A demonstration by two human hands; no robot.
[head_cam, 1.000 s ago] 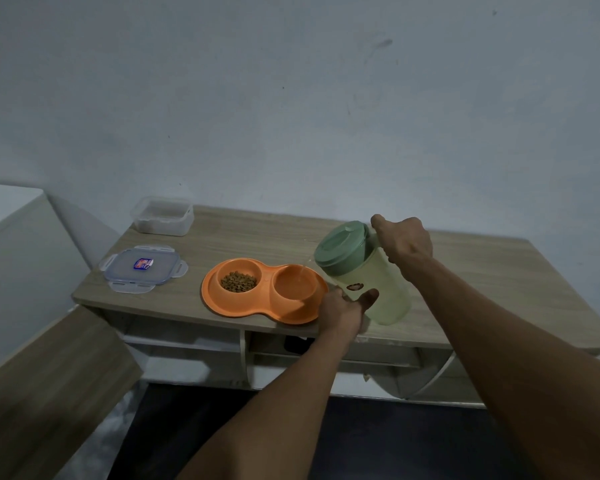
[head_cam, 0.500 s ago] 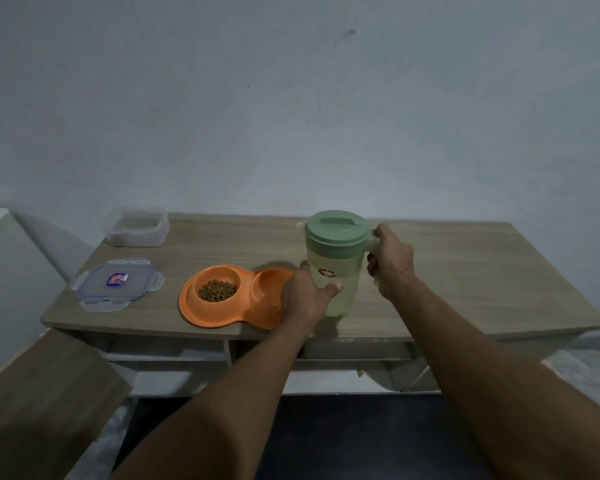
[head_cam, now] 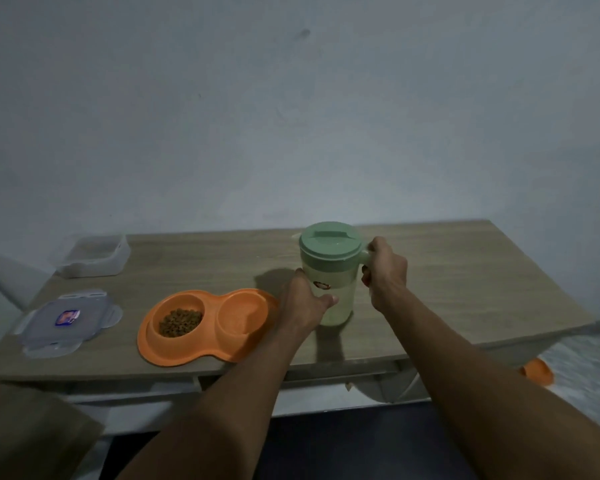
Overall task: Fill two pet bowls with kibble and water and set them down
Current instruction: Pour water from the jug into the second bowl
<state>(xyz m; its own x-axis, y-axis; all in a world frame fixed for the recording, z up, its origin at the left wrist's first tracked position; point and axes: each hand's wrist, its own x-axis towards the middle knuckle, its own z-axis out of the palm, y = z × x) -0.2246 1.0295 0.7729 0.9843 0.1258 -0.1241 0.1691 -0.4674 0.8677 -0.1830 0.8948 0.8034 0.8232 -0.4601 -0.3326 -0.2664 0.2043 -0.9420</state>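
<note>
An orange double pet bowl [head_cam: 208, 348] lies near the front edge of the wooden table [head_cam: 465, 289]. Its left cup holds brown kibble [head_cam: 180, 322]; its right cup [head_cam: 243, 315] looks wet, though the water level is hard to tell. A pale green water jug [head_cam: 329, 271] with a darker green lid stands upright on the table just right of the bowl. My right hand [head_cam: 385, 271] is closed around the jug's handle. My left hand [head_cam: 303, 303] presses against the jug's lower left side, thumb across its front.
A clear plastic container [head_cam: 92, 256] sits at the table's back left, and its lid [head_cam: 66, 320] with a blue label lies in front of it. An orange object [head_cam: 537, 372] shows on the floor at the right. A wooden surface [head_cam: 21, 434] juts in at lower left.
The jug went from tilted over the bowl's right cup to upright, and now rests on the table to the right of the bowl. Both hands stayed on it.
</note>
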